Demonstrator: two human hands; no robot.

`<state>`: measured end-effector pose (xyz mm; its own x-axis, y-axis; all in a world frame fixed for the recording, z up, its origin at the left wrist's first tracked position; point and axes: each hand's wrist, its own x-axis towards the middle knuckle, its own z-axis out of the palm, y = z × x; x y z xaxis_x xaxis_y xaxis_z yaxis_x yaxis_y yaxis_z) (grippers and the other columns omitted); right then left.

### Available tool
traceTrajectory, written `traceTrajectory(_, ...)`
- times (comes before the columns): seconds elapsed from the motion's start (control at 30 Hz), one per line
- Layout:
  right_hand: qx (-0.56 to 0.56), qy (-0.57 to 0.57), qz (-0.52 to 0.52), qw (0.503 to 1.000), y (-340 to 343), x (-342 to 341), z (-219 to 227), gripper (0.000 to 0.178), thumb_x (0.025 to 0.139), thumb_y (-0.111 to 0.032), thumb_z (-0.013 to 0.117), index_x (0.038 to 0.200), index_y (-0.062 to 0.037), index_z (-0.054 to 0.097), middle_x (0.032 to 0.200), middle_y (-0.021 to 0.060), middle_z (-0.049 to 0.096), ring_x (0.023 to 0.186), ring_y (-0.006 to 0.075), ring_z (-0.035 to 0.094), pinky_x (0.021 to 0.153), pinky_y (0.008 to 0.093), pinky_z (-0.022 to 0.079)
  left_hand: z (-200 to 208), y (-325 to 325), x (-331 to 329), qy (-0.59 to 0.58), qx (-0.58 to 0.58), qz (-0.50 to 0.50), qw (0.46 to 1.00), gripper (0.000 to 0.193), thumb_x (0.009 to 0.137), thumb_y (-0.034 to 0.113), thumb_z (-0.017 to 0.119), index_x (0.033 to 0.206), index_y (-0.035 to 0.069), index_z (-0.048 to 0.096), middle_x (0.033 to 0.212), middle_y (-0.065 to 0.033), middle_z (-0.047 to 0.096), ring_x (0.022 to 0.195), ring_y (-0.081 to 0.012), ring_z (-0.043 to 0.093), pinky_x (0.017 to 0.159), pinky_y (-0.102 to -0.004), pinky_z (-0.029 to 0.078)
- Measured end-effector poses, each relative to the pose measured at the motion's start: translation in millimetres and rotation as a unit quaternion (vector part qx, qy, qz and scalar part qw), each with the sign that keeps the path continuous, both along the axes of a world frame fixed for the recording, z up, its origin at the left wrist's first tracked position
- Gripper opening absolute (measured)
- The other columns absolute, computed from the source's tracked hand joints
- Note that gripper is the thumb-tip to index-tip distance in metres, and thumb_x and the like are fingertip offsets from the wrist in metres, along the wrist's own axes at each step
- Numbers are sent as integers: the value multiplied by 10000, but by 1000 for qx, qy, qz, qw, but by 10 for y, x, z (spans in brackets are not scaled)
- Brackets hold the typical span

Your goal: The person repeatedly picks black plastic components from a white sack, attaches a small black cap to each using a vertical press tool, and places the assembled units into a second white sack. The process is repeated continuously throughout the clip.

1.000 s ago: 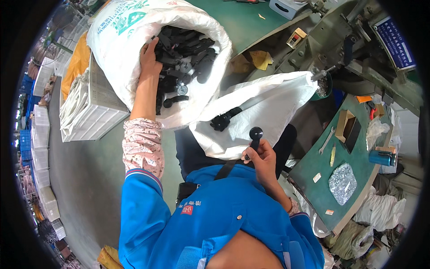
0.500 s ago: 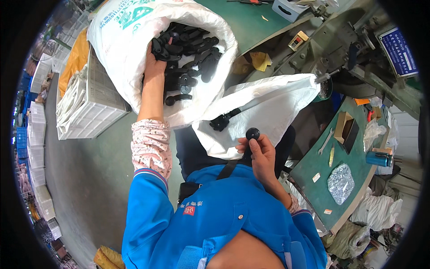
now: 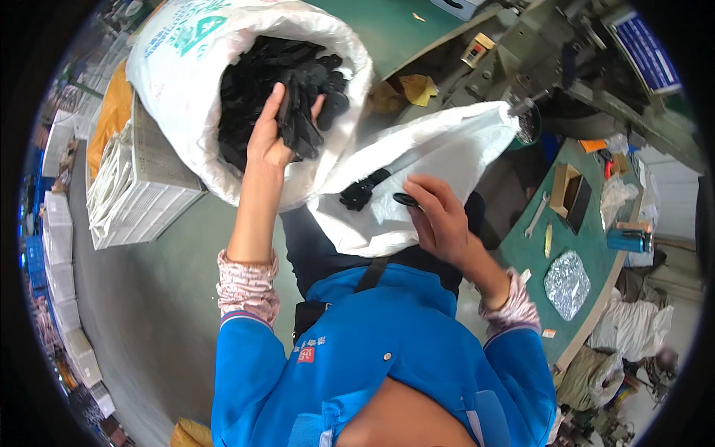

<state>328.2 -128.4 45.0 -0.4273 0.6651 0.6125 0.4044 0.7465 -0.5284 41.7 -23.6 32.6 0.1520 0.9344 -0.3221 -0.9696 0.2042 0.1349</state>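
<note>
1. The left hand (image 3: 269,138) is raised at the mouth of the big white sack (image 3: 186,97), fingers closed around a bunch of black parts (image 3: 302,119) that it holds just above the heap inside.
2. The sack stands open and tilted toward the person, filled with more black parts (image 3: 246,82); it leans against a grey crate (image 3: 149,186) on the floor.
3. The right hand (image 3: 439,216) hovers low over the lap, fingers half curled, thumb and forefinger pinching a small black part (image 3: 406,200).
4. Under that hand a second white bag (image 3: 432,149) lies spread across the lap, and another black part (image 3: 361,192) rests on it, just left of the hand.
5. To the right, well apart from the hands, a green surface (image 3: 588,238) carries a wrench (image 3: 536,214), a small cardboard box (image 3: 566,190), a blue can (image 3: 625,240) and a crumpled foil piece (image 3: 567,274).
6. Further up, grey machinery (image 3: 536,59) sits behind the second bag.
</note>
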Motion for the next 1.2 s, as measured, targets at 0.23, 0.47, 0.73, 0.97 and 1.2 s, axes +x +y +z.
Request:
traceTrajectory(0.23, 214, -214, 103, 947, 519, 427, 489, 444, 724, -12, 654, 1158, -107, 649, 1316, 140, 500, 1004, 263, 610, 801, 319, 532, 148, -426, 876, -3, 56, -229, 972, 327, 933, 241, 599, 1183, 32, 573, 1118, -146, 626, 1010, -265, 624, 901, -454, 542)
traceTrajectory(0.47, 267, -199, 97, 938, 148, 921, 626, 331, 772, -40, 678, 1101, -68, 671, 1173, 146, 586, 952, 246, 624, 739, 312, 531, 165, -348, 1170, 22, 18, -210, 977, 337, 907, 233, 639, 1174, 36, 573, 1122, -132, 629, 1017, -267, 622, 908, -474, 524)
traceTrajectory(0.73, -351, 193, -204, 893, 394, 1223, 1100, 294, 895, -119, 614, 1176, -31, 613, 786, 35, 649, 623, 49, 556, 515, 182, 413, 276, -373, 1548, 76, 81, -210, 971, 388, 906, 251, 639, 1188, 7, 533, 1116, -144, 622, 994, -258, 630, 915, -461, 517)
traceTrajectory(0.97, -326, 226, -128, 909, 853, 1247, 1159, 318, 902, -160, 603, 1163, 22, 602, 766, 75, 635, 500, 79, 485, 461, 224, 382, 318, -412, 1666, 98, 90, -198, 971, 394, 905, 260, 639, 1177, -5, 533, 1103, -137, 618, 979, -240, 629, 906, -427, 523)
traceTrajectory(1.2, -392, 195, -133, 889, 1072, 1202, 1174, 395, 922, -179, 579, 1231, 61, 525, 829, 127, 660, 420, 84, 448, 375, 217, 321, 281, -446, 1710, 76, 82, -179, 977, 405, 906, 270, 639, 1177, -11, 530, 1093, -134, 618, 965, -231, 631, 907, -408, 522)
